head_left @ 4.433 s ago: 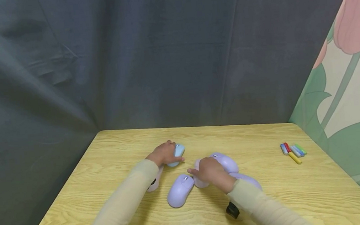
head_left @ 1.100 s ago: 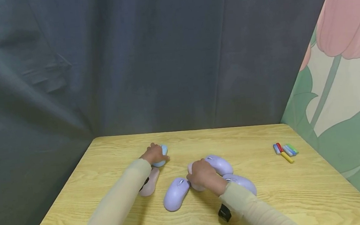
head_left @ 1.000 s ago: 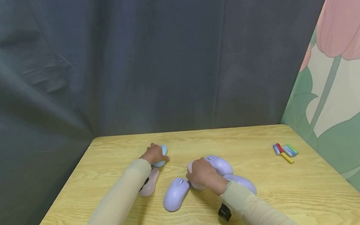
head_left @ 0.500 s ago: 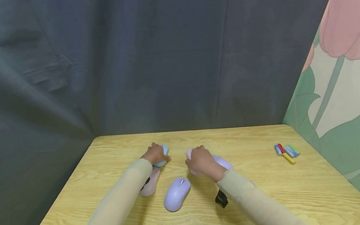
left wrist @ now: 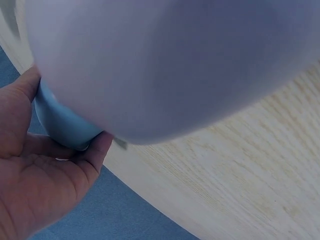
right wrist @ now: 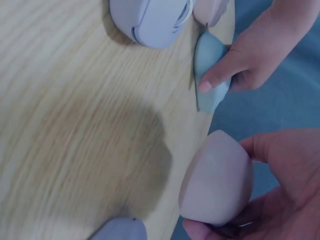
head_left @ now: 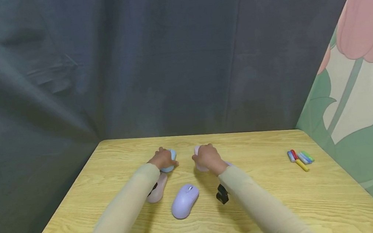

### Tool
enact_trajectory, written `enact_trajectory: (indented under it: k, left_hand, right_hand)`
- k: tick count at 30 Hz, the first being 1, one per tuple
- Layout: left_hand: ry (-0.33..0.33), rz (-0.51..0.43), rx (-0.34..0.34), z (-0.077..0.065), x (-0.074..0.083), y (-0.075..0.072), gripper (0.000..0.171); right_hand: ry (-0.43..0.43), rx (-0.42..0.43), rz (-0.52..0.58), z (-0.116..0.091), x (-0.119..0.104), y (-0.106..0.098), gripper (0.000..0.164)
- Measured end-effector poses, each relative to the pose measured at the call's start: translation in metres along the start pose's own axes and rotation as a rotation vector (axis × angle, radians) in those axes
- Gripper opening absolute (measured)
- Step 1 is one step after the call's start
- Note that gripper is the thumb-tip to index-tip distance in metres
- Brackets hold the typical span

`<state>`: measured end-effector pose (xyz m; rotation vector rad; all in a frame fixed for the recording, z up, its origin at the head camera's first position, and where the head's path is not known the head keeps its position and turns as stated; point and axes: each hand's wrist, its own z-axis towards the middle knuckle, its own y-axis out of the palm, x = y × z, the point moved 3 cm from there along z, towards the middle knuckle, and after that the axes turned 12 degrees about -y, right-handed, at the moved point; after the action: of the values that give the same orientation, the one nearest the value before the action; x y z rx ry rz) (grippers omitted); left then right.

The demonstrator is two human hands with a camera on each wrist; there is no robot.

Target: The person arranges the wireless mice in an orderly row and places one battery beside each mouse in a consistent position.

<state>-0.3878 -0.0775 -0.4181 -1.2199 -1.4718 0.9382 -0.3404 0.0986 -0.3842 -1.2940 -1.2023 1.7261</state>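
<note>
My left hand (head_left: 163, 158) grips a light blue computer mouse (head_left: 173, 154) at the far left-middle of the table; thumb and fingertips hold its sides in the left wrist view. A pink mouse (head_left: 159, 189) lies just below that wrist and fills much of the left wrist view. To the right, my right hand (head_left: 208, 157) holds another pink mouse (head_left: 197, 150), its fingers and thumb on either side in the right wrist view. A purple mouse (head_left: 185, 201) lies nearer, between the two arms. Behind the right wrist a second purple mouse (head_left: 229, 163) is mostly hidden.
Several coloured markers or sticks (head_left: 298, 159) lie together on the right of the wooden table (head_left: 269, 153). A dark curtain (head_left: 175, 65) hangs beyond the far edge, and a flower-painted wall (head_left: 356, 116) stands at the right. A black wrist device (head_left: 222, 194) sits under the right wrist.
My right hand has moved the pink mouse toward the far edge, away from the purple mice, level with the blue one. Earlier, my left hand shifted the blue mouse slightly left; it then stays put.
</note>
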Motion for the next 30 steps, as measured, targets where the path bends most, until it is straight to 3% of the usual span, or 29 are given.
enact_trajectory:
  k: [18,30]
  left_hand:
    - [-0.060,0.016,-0.021,0.001,0.004,0.001,0.054]
    - [-0.055,0.033,-0.028,0.000,0.005,-0.001,0.058]
  right_hand:
    - [0.112,-0.018,0.063,0.017,0.009,0.013,0.045]
    - [0.156,-0.038,0.056,0.026,0.015,0.026,0.043]
